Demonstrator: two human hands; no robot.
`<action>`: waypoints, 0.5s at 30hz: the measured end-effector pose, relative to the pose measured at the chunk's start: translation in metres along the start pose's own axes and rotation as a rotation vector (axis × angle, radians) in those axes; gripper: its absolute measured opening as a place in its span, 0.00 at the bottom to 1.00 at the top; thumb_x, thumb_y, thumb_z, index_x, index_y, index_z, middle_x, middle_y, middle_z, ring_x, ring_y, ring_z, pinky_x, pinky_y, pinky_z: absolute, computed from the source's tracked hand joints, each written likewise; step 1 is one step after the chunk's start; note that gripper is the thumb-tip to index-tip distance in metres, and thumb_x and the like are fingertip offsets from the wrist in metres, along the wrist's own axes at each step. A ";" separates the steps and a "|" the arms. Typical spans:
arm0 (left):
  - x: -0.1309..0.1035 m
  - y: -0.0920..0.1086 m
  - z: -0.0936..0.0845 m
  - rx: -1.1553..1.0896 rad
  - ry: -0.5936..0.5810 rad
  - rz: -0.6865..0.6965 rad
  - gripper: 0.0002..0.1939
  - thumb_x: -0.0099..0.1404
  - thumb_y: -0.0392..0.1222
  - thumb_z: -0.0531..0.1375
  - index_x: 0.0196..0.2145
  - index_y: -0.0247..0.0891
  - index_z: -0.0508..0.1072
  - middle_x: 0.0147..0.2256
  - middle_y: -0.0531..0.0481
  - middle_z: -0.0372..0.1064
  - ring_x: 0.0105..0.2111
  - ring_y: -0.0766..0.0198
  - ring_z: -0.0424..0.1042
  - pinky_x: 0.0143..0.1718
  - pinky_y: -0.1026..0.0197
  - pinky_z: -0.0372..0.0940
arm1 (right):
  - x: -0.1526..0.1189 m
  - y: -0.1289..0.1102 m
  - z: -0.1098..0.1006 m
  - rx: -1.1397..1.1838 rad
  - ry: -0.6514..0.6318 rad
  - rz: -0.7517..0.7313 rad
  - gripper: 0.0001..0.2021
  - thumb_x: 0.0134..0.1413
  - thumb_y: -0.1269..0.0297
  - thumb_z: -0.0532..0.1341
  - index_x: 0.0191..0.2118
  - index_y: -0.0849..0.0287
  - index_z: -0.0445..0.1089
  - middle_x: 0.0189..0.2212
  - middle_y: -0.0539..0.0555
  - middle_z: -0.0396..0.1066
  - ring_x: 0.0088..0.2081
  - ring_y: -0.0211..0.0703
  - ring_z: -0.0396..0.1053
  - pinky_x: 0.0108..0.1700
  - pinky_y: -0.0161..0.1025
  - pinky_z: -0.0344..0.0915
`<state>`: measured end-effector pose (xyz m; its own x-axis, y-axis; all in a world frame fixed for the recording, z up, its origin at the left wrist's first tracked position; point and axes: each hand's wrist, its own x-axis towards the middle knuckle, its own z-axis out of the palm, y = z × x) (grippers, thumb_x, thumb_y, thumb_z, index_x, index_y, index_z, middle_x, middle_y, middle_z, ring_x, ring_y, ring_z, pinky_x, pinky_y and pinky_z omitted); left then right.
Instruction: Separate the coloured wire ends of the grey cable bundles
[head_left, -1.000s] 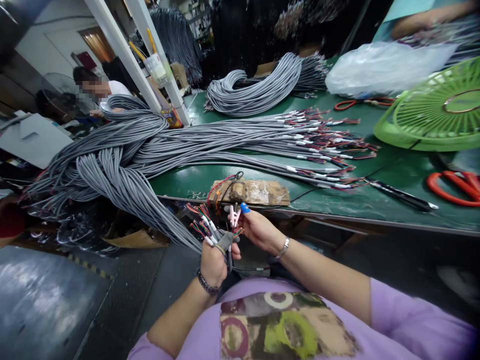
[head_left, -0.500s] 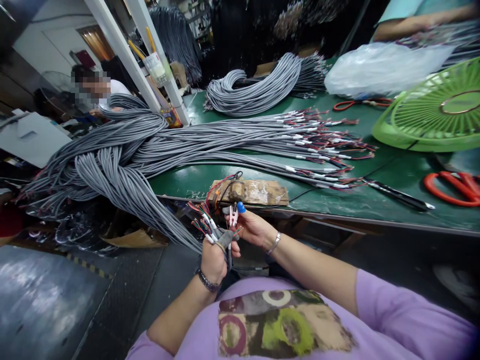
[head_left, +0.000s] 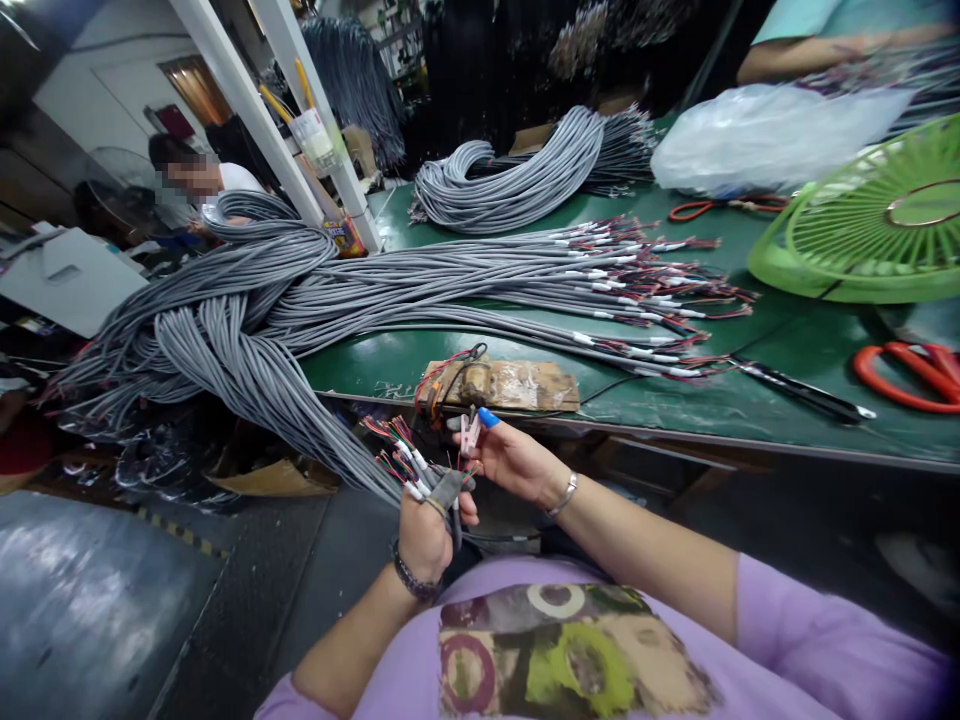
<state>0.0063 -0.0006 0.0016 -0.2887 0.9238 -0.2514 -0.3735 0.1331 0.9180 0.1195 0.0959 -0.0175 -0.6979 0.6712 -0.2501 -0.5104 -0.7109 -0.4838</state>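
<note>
Currently, the left hand is clasping round grey cables with multicoloured wire ends, just beside the edge of a green tabletop. Nearby, the right hand is pinching a small pale-pink clip near a wooden board.

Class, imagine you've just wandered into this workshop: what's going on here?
A person's left hand grips some grey cables, their coloured wire ends poking up. The right hand, wearing a blue fingertip cover, is at a small pale pink clip; how firmly it holds it is hard to tell. Just beyond, a wooden block lies at the edge of the green table, where more cables are spread out.
</note>
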 end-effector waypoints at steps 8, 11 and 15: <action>0.006 -0.001 0.007 -0.026 0.063 0.021 0.17 0.50 0.52 0.66 0.22 0.33 0.72 0.15 0.53 0.67 0.14 0.70 0.64 0.16 0.67 0.62 | 0.000 0.003 0.000 0.011 0.027 -0.022 0.13 0.56 0.56 0.60 0.34 0.62 0.73 0.29 0.53 0.74 0.27 0.35 0.68 0.30 0.33 0.64; 0.008 -0.001 0.009 -0.017 0.081 0.005 0.17 0.48 0.52 0.66 0.23 0.33 0.72 0.17 0.52 0.68 0.15 0.69 0.65 0.16 0.67 0.62 | 0.001 0.003 0.001 0.002 0.019 -0.033 0.12 0.55 0.56 0.61 0.34 0.61 0.73 0.27 0.52 0.73 0.27 0.36 0.67 0.31 0.34 0.64; 0.010 -0.002 0.011 0.003 0.097 -0.017 0.18 0.46 0.53 0.67 0.22 0.33 0.71 0.16 0.52 0.68 0.14 0.69 0.65 0.16 0.67 0.62 | 0.003 0.004 0.002 -0.027 0.023 -0.071 0.13 0.54 0.55 0.62 0.35 0.61 0.73 0.24 0.51 0.71 0.24 0.36 0.65 0.29 0.34 0.62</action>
<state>0.0133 0.0124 0.0008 -0.3662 0.8824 -0.2955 -0.3769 0.1497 0.9141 0.1147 0.0945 -0.0180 -0.6483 0.7248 -0.2330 -0.5445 -0.6553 -0.5236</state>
